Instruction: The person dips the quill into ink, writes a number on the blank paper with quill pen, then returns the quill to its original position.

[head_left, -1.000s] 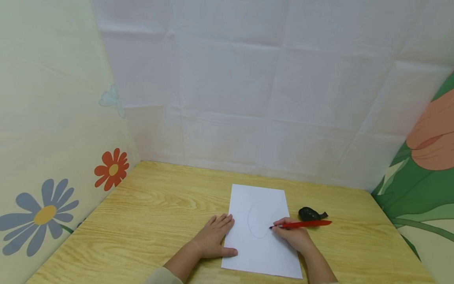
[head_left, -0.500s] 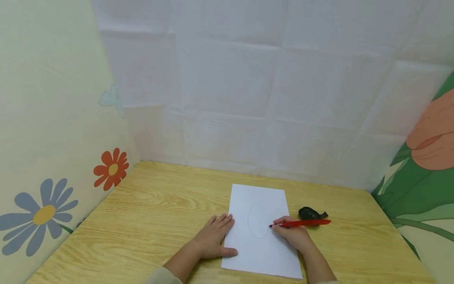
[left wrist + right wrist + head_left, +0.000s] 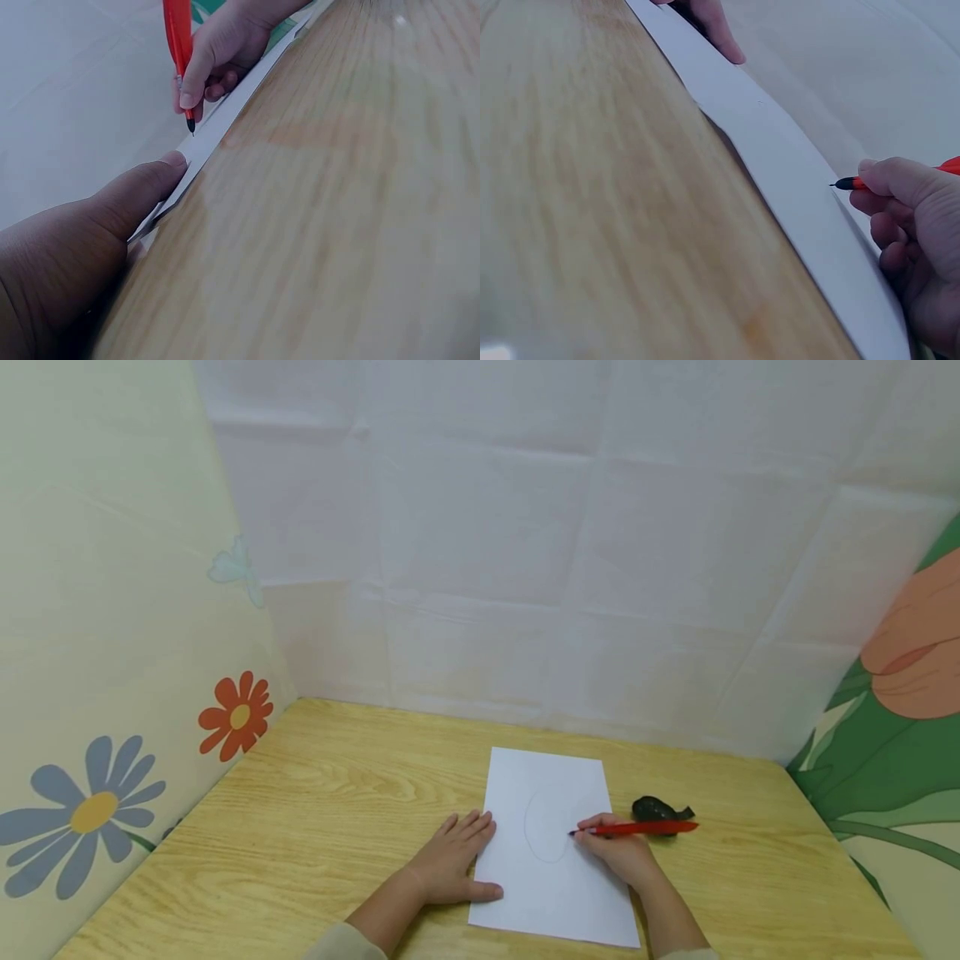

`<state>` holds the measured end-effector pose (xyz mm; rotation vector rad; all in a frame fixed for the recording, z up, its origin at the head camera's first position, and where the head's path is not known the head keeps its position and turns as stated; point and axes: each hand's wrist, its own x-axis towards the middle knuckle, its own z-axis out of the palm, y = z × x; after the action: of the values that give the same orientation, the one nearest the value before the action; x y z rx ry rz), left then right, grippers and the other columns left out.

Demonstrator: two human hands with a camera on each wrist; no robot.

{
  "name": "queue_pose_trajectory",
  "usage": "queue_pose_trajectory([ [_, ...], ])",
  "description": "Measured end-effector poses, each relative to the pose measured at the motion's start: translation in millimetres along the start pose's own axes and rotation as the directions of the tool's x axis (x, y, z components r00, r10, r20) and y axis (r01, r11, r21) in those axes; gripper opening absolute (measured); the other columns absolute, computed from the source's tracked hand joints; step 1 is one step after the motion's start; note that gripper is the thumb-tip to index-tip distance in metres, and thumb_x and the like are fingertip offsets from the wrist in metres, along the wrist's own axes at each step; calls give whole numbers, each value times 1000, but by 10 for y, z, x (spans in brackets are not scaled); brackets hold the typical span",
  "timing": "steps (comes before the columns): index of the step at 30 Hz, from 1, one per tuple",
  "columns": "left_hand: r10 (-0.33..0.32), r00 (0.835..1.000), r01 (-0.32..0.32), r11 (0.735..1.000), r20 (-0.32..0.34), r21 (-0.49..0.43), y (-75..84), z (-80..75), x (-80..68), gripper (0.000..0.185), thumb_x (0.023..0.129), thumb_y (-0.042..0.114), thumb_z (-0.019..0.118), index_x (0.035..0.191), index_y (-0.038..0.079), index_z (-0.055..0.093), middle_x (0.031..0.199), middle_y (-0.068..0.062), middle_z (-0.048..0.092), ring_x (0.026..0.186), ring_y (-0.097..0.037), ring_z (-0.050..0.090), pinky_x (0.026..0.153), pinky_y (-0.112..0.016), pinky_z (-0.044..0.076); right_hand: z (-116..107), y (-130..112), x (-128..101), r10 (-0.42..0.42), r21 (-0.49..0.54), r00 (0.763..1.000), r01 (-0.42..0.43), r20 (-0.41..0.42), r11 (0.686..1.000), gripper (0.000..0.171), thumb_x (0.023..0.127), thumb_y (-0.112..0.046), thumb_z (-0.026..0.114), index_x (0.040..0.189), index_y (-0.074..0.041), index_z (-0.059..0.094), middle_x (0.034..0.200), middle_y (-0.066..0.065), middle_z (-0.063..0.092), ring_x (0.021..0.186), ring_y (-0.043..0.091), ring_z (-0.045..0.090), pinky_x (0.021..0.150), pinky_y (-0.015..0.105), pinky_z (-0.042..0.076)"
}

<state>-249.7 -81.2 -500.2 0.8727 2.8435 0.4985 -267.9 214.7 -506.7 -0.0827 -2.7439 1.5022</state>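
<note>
A white sheet of paper (image 3: 543, 906) lies on the wooden table, bearing a thin oval line (image 3: 526, 835). Across its left edge rests my left hand (image 3: 450, 867), flat with fingers spread and thumb on the sheet. My right hand (image 3: 624, 860) pinches a red pen (image 3: 645, 828) between thumb and fingers, its remaining fingers curled beneath. In the head view the dark nib meets the oval's right side. The left wrist view shows the pen (image 3: 178, 37) standing above the paper; in the right wrist view, the right hand (image 3: 922, 232) lies along the sheet's edge.
A small black rounded object with a short tail (image 3: 654, 809) lies just beyond the right hand, partly behind the pen; its kind is unclear. Pale cloth (image 3: 480, 568) hangs behind the wooden table (image 3: 360, 777), and flower-printed panels flank both sides.
The pen tip has crept slightly up the oval's right side, away from the person, with the right hand shifting along. The left hand and paper stay in place.
</note>
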Motion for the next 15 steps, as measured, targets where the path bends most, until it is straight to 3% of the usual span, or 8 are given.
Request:
queue_pose_trajectory([
  [15,4,1000,-4,1000,0,4,11,-14,-5,96,84,66,60,153,6,31,163,-8,26,152,-28,19,124,-52,12,32,-17,70,-12,11,1000,12,-6,1000,16,80,-22,80,93,-13,76,90,0,73,81,12,56,69,24,43],
])
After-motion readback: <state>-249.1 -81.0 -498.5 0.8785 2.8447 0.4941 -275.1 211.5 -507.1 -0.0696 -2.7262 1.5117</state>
